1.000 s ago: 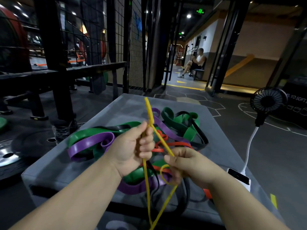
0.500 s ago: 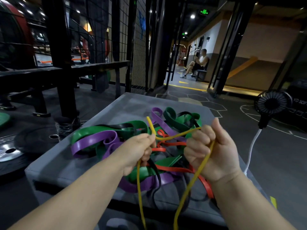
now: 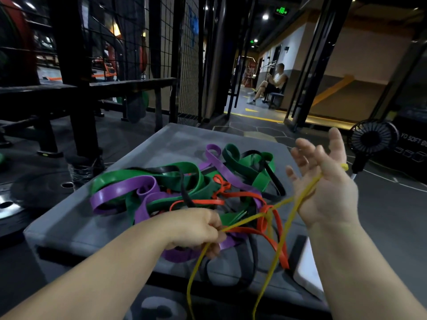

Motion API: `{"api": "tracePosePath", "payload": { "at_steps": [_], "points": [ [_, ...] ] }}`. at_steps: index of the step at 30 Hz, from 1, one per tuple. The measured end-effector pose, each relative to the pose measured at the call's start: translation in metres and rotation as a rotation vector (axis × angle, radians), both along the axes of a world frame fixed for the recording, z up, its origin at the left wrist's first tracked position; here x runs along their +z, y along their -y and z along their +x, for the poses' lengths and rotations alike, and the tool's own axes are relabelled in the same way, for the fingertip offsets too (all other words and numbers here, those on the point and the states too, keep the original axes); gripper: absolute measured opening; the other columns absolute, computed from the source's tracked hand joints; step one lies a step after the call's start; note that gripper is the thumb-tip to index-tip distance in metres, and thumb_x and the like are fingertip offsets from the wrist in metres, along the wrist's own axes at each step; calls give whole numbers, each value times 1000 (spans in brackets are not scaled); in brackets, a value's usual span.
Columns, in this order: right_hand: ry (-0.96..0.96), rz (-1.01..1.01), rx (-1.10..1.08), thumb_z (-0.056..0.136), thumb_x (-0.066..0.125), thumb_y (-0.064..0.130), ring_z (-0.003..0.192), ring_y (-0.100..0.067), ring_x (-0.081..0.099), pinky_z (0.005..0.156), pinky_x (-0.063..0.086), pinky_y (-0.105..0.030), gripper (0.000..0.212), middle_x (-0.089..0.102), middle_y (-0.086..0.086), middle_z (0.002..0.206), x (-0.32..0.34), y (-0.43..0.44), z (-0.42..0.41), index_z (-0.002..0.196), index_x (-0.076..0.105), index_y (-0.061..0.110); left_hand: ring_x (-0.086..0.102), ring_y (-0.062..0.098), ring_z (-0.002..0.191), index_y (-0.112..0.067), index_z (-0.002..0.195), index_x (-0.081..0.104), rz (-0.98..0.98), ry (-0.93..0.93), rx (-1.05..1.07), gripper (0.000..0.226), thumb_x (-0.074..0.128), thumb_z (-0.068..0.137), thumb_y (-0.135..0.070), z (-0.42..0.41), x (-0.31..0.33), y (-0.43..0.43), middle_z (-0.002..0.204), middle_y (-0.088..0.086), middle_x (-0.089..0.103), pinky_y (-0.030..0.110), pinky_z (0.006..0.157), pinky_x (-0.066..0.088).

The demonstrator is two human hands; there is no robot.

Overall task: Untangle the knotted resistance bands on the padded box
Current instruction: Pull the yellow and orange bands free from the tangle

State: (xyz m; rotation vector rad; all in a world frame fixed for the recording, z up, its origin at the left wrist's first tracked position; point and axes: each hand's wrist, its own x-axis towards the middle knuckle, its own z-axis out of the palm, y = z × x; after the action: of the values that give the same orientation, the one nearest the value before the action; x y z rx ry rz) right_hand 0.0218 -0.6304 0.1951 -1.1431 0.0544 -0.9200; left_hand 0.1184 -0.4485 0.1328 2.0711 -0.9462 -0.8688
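A tangle of green (image 3: 147,175), purple (image 3: 115,195), red (image 3: 240,195) and black (image 3: 272,179) resistance bands lies on the grey padded box (image 3: 180,139). A thin yellow band (image 3: 245,221) runs out of the tangle's near right side, crossing a red loop. My left hand (image 3: 196,227) grips the yellow band just above the near part of the pile. My right hand (image 3: 323,181) is raised at the box's right edge, palm towards me and fingers spread. The yellow band lies across its palm and hooks round its far edge. Two yellow strands hang down over the box's front.
A small black fan (image 3: 372,137) on a white stalk stands right of the box, with a white device (image 3: 307,271) by the near right corner. Weight plates (image 3: 23,192) and a black rack (image 3: 69,88) are on the left. A person (image 3: 272,84) sits far back.
My right hand has moved right and up and spread its fingers, drawing the yellow band out sideways. My left hand has dropped lower onto the pile, still gripping the band.
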Motion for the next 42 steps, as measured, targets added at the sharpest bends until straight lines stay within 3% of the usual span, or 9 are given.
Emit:
{"api": "tracePosePath", "payload": {
  "at_steps": [4, 6, 13, 19, 23, 27, 31, 36, 42],
  "points": [
    [-314, -228, 13, 96, 55, 16, 86, -3, 67, 79, 42, -20, 50, 70, -9, 97, -8, -13, 5, 140, 38, 31, 42, 7, 51, -17, 92, 51, -215, -117, -20, 8, 48, 99, -14, -9, 13, -1, 68, -1, 47, 19, 51, 44],
    [-468, -224, 185, 93, 52, 32, 73, -10, 68, 70, 47, -25, 47, 68, -5, 80, -19, -24, 9, 138, 42, 22, 40, 3, 49, -17, 94, 54, -309, -8, -42, 6, 50, 98, -14, -15, 20, 0, 63, -10, 49, 18, 52, 42],
    [-690, -282, 578, 78, 46, 60, 41, -14, 44, 37, 35, -20, 49, 51, -3, 56, -39, -52, 12, 85, 58, 13, 46, 1, 36, -12, 96, 59, -614, 144, 211, 7, 61, 91, -9, -16, 30, -2, 52, -5, 59, 12, 42, 36],
    [-696, -288, 573, 91, 54, 35, 41, -7, 15, 37, 12, -16, 28, 24, 4, 53, -34, -41, 8, 70, 44, 21, 54, 11, 57, -11, 101, 47, -441, -193, 81, 36, 70, 76, -24, 11, 16, -10, 68, 0, 60, 27, 59, 45],
    [-640, -157, 466, 83, 57, 40, 41, -9, 13, 38, 10, -15, 35, 20, 3, 53, -26, -27, 8, 63, 34, 21, 58, 16, 74, -15, 92, 52, -170, -201, -149, 15, 60, 85, -27, 22, 6, -23, 76, -2, 66, 27, 71, 43],
    [-702, -164, 647, 77, 63, 56, 37, -11, 25, 37, 23, -19, 48, 26, 1, 50, -28, -19, 5, 63, 40, 17, 48, 12, 60, -15, 86, 52, -441, -337, 70, 19, 42, 102, -18, 27, 11, -20, 69, 0, 51, 22, 58, 44],
    [-663, -93, 1155, 67, 73, 68, 57, -23, 65, 68, 60, -46, 64, 59, -10, 62, -44, -23, 5, 86, 63, 8, 39, 9, 53, -14, 88, 59, -615, -81, 21, 16, 48, 100, -18, 15, 23, -16, 63, -8, 51, 19, 51, 33],
    [-429, -90, 1417, 79, 64, 66, 86, -21, 70, 97, 43, -60, 65, 69, -6, 89, -62, -28, 11, 105, 58, 8, 62, 8, 80, -27, 94, 68, -639, 252, -46, 15, 56, 87, -30, 1, 18, -6, 90, 0, 61, 17, 76, 46],
    [-465, 40, 1449, 89, 54, 62, 39, -2, 35, 52, 46, -18, 46, 45, 9, 55, -58, -37, 10, 79, 59, 18, 58, 10, 79, -26, 96, 63, -744, 105, 82, 16, 64, 81, -31, 2, 11, -1, 84, -8, 61, 25, 72, 49]
  ]
}}
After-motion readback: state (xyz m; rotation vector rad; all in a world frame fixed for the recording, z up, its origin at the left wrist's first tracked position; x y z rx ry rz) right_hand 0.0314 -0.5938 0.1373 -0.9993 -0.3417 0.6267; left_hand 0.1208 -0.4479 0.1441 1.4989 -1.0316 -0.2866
